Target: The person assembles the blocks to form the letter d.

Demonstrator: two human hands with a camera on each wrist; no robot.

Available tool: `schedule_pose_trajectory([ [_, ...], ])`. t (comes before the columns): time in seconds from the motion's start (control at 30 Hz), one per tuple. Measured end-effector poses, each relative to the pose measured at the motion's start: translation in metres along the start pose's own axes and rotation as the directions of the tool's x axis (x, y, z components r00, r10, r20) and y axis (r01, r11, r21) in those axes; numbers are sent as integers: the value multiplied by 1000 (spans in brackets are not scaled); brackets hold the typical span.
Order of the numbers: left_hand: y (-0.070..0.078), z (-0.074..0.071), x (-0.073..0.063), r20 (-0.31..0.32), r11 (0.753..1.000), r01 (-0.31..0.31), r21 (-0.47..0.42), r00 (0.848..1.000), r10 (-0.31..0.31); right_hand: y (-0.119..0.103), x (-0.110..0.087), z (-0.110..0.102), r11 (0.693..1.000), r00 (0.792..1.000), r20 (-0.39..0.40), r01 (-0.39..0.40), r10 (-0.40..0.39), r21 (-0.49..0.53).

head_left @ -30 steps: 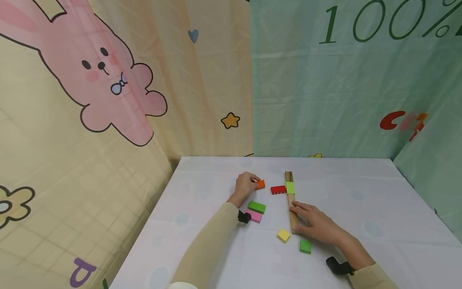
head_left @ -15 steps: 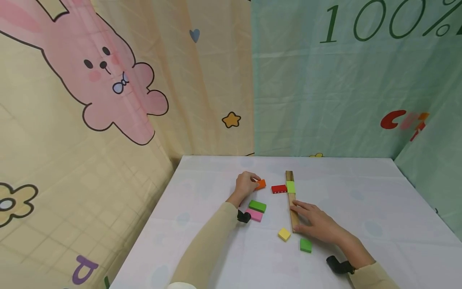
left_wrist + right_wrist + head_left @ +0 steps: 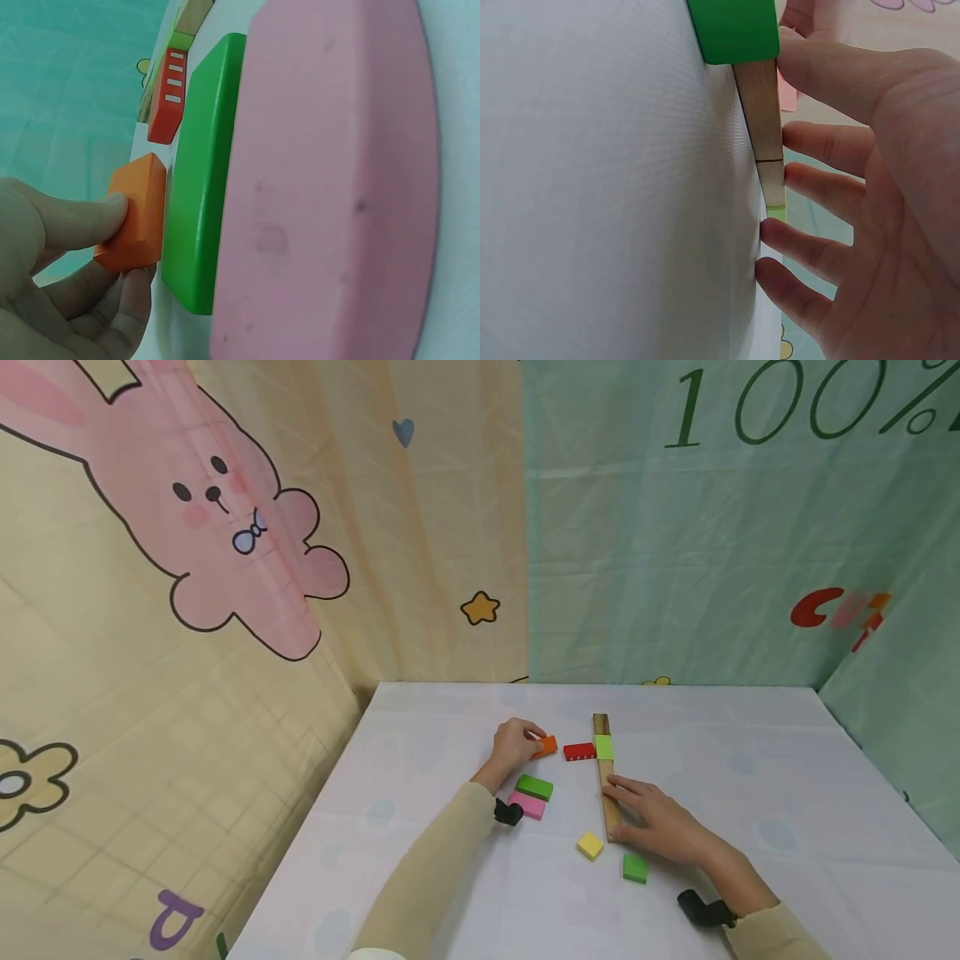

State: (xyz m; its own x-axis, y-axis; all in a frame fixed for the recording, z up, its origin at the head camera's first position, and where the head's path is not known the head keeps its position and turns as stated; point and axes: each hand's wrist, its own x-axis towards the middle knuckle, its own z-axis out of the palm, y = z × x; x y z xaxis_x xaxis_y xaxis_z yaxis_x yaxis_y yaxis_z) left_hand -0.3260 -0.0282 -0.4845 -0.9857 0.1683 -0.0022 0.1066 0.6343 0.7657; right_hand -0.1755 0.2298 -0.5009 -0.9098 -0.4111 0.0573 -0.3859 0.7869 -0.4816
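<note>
My left hand (image 3: 514, 742) pinches an orange block (image 3: 140, 214) between thumb and fingers, just left of a red block (image 3: 579, 752) with white marks on its side. The red block's right end meets a row of wooden blocks (image 3: 610, 806), in which a light green block (image 3: 603, 747) sits near the far end. Along the near part of that row lies my right hand (image 3: 663, 823), its fingers extended and touching the wood. In the right wrist view, wooden blocks (image 3: 760, 112) stand end to end beside the fingertips.
A green block (image 3: 534, 787) and a pink block (image 3: 528, 805) lie side by side under my left wrist. Nearer to me are a yellow block (image 3: 590, 846) and another green block (image 3: 634, 868). Printed cloth hangs behind the white table (image 3: 405, 860).
My left hand has shifted slightly right with the orange block, narrowing the gap to the red block. My right hand stays in place on the wooden row.
</note>
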Motion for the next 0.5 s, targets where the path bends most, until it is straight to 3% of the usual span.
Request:
schedule_pose_trajectory([
  [0.5,0,5,-2,87,999,5,41,996,-9,0,1,-1,1000,1000,10,-13,13,4],
])
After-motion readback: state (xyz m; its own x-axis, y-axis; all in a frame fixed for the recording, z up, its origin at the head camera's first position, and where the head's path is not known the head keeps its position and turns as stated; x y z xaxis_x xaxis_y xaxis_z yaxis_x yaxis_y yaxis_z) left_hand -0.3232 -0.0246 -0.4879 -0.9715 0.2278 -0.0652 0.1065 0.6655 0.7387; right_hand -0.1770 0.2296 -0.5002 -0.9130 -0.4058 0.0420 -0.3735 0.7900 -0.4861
